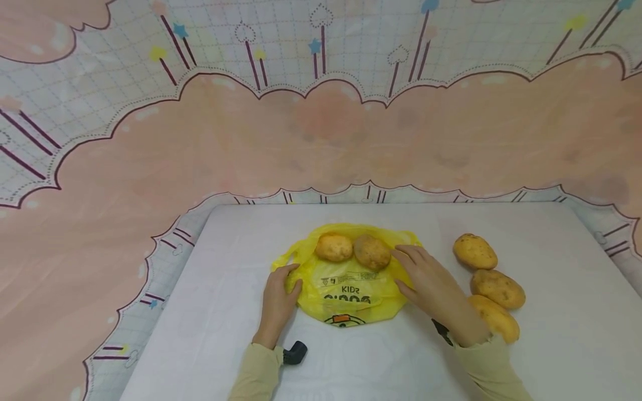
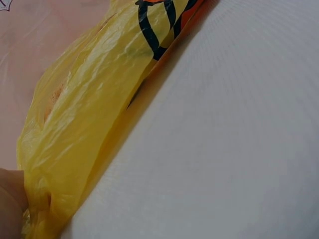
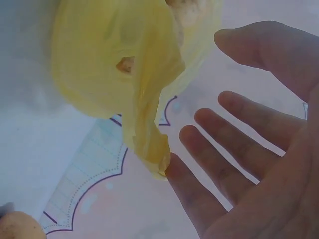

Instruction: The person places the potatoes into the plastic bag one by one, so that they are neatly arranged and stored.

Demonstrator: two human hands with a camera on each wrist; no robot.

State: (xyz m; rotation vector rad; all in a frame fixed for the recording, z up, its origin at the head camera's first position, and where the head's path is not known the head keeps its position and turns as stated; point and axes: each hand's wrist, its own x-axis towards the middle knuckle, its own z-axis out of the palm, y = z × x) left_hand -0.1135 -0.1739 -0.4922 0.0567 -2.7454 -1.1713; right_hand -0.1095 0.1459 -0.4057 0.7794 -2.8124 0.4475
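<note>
A yellow plastic bag [image 1: 346, 284] lies on the table, printing upside down and its mouth spread away from me. Two potatoes, one light [image 1: 334, 247] and one darker [image 1: 371, 252], rest in the mouth. My left hand [image 1: 278, 298] touches the bag's left side, thumb and forefinger apart; its other fingers are hidden. In the left wrist view, only a bit of that hand [image 2: 11, 201] shows beside the creased plastic. My right hand [image 1: 431, 284] is at the bag's right side. Its fingers [image 3: 244, 144] are spread, the little finger against a twisted bag handle [image 3: 152, 144].
Three more potatoes lie right of my right hand: a far one [image 1: 475, 252], a middle one [image 1: 497, 289] and a near one [image 1: 495, 317] partly behind the forearm. White cloth covers the table [image 1: 200, 312]. A patterned pink curtain [image 1: 321, 139] hangs behind it.
</note>
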